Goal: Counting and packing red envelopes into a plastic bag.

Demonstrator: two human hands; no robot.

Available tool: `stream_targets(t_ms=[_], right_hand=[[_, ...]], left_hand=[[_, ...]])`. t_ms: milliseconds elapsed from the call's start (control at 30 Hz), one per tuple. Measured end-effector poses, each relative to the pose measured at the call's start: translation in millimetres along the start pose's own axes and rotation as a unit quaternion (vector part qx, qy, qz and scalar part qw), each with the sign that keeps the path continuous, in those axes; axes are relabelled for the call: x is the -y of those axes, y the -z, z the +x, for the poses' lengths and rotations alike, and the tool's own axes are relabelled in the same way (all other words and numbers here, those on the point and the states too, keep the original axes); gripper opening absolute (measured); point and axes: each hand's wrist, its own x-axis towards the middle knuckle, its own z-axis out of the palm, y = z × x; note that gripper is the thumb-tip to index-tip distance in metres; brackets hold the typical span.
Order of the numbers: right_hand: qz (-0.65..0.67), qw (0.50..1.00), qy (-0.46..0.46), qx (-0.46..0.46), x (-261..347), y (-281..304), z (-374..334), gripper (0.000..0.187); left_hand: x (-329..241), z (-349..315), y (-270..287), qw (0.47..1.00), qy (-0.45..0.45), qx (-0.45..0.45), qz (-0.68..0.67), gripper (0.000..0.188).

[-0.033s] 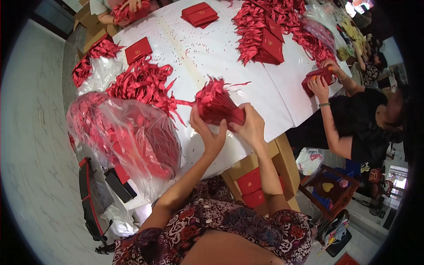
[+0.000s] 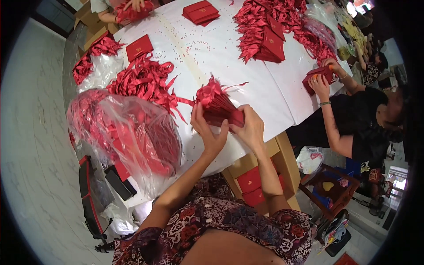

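A bundle of red envelopes [image 2: 219, 110] with red ribbon ends bunched at its far end is held over the near part of the white table [image 2: 260, 95]. My left hand [image 2: 210, 132] closes on the bundle's left side, thumb toward the near edge. From the right, my right hand [image 2: 251, 126] grips its near right corner. One ribbon tail sticks out to the right. Just left of the bundle lies a tangled heap of red ribbons [image 2: 143, 81], and a clear plastic bag [image 2: 132, 137] of red items bulges beside my left forearm.
Red envelope stacks [image 2: 201, 12] and a ribboned pile [image 2: 271, 44] lie farther back. Tiny beads dot the tabletop. A cardboard box [image 2: 285, 163] with red envelopes stands below my right forearm. At right, a co-worker's hands [image 2: 320, 84] hold a red stack; another person's hand [image 2: 137, 4] works far left.
My left fingers have shifted slightly along the bundle's side. The bundle stays in both hands, and the surroundings look almost the same.
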Motion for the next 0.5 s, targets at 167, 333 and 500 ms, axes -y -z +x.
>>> stream_targets(t_ms=[167,333,500], right_hand=[[0.02,0.999,0.01,0.029,-2,-21,-47,0.067],[0.156,0.987,-0.01,-0.02,-20,-37,-68,0.072],[0.307,0.949,-0.034,-0.066,-45,-63,-79,0.064]], left_hand=[[12,-3,13,0.996,0.051,0.053,0.041,0.054],[27,-9,19,0.99,0.118,0.052,-0.062,0.045],[30,-15,19,0.962,0.215,0.055,-0.162,0.027]])
